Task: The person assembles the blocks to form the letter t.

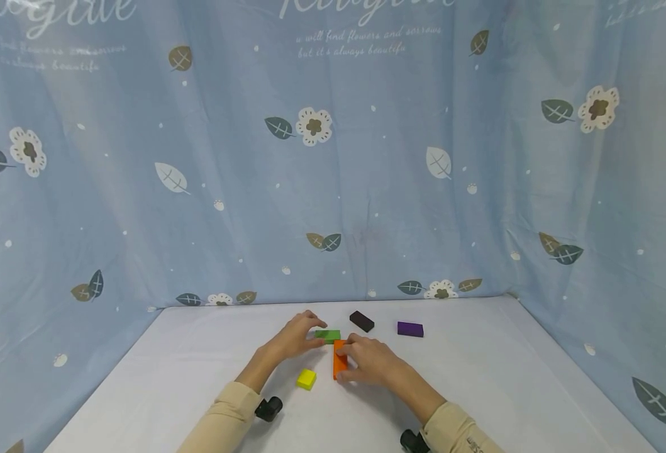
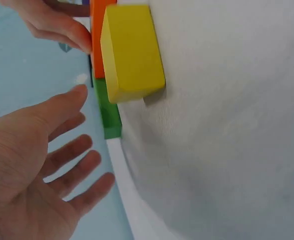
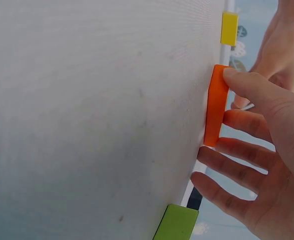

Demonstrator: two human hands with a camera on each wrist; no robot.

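On worktop (image 1: 508, 371): leftmost block (image 1: 306, 379) lying left of centre block (image 1: 340, 365) | third block (image 1: 331, 335) sitting behind both | far block (image 1: 362, 321) lying left of rightmost block (image 1: 410, 329)

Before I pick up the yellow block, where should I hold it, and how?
I'd come from above and the left with the left fingers, pinching two opposite sides of the yellow block at their middles. It lies flat on the table with straight sides, and a gap parts it from the orange block on its right.
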